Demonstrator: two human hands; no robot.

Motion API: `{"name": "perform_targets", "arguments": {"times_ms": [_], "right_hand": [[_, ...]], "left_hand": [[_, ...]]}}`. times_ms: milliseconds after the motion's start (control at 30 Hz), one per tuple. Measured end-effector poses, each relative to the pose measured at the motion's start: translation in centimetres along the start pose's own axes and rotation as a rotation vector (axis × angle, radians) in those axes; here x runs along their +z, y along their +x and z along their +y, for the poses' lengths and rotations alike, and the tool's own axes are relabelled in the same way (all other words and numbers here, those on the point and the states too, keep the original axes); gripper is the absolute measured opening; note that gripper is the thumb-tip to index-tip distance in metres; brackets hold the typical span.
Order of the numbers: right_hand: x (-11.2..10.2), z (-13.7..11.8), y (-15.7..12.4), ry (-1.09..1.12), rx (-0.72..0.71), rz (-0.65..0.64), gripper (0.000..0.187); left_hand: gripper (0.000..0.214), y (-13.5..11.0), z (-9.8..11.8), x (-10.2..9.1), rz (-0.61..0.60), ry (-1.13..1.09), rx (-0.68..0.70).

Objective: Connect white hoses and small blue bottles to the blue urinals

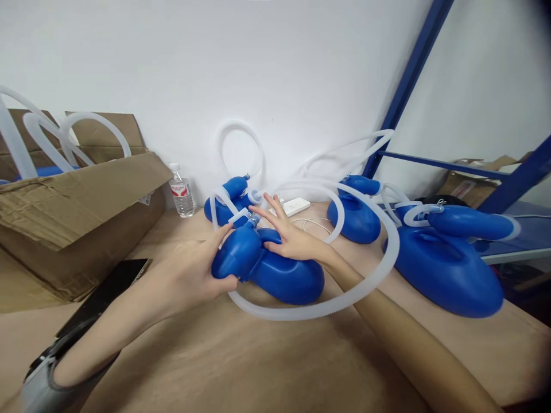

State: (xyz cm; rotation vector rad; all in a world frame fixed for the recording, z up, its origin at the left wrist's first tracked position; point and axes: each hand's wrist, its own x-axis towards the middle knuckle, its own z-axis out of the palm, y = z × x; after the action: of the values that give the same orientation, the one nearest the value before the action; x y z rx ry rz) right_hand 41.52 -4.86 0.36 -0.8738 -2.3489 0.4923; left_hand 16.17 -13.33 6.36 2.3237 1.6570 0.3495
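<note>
In the head view, my left hand (189, 272) is closed around a rounded blue plastic urinal-like head (239, 251), thumb below and fingers on its far left side. The head sits against a larger blue plastic bottle (293, 282) lying on the table. A translucent ribbed hose (301, 313) loops from beneath the head, passes over my right forearm and curves back behind. My right hand (295, 238) has its fingers spread over the bottle's upper side, near a small clear fitting (253, 218) at the head's tip. Whether its fingertips touch the fitting I cannot tell.
Similar blue bottles with hoses stand at the back (221, 211) and to the right (355, 221), (447, 275). An open cardboard box (86, 201) holds more hoses. Nearby are a water bottle (181, 192), a power strip (296, 206), a flat black object (103, 289) and a blue frame (408, 86).
</note>
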Motion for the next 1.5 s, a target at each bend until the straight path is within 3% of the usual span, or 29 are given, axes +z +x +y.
{"name": "perform_targets", "arguments": {"times_ms": [167, 233, 300, 500, 833, 1067, 1500], "right_hand": [[-0.4, -1.3, 0.3, -0.006, 0.023, -0.012, 0.061], [-0.3, -1.9, 0.5, -0.017, 0.055, 0.048, 0.037], [0.0, -2.4, 0.8, -0.047, 0.055, 0.132, 0.025], [0.9, -2.7, 1.1, 0.04, -0.002, 0.234, 0.022], [1.1, -1.5, 1.3, 0.193, 0.017, 0.248, 0.017], [1.1, -1.4, 1.3, 0.18, -0.051, 0.248, 0.018], [1.1, -2.3, 1.1, 0.209, -0.03, 0.266, 0.02]], "left_hand": [[0.1, 1.5, -0.3, 2.0, -0.011, 0.034, 0.005], [0.099, 1.7, -0.1, 2.5, 0.006, 0.038, 0.011], [0.093, 1.6, 0.1, 2.8, 0.035, 0.049, 0.05], [0.078, 1.3, 0.0, 2.7, 0.061, 0.046, 0.157], [0.071, 1.4, 0.0, 1.3, 0.021, 0.061, 0.135], [0.069, 1.3, -0.4, 0.8, -0.015, -0.043, 0.114], [0.072, 1.8, -1.2, -0.2, -0.079, -0.253, 0.108]]}}
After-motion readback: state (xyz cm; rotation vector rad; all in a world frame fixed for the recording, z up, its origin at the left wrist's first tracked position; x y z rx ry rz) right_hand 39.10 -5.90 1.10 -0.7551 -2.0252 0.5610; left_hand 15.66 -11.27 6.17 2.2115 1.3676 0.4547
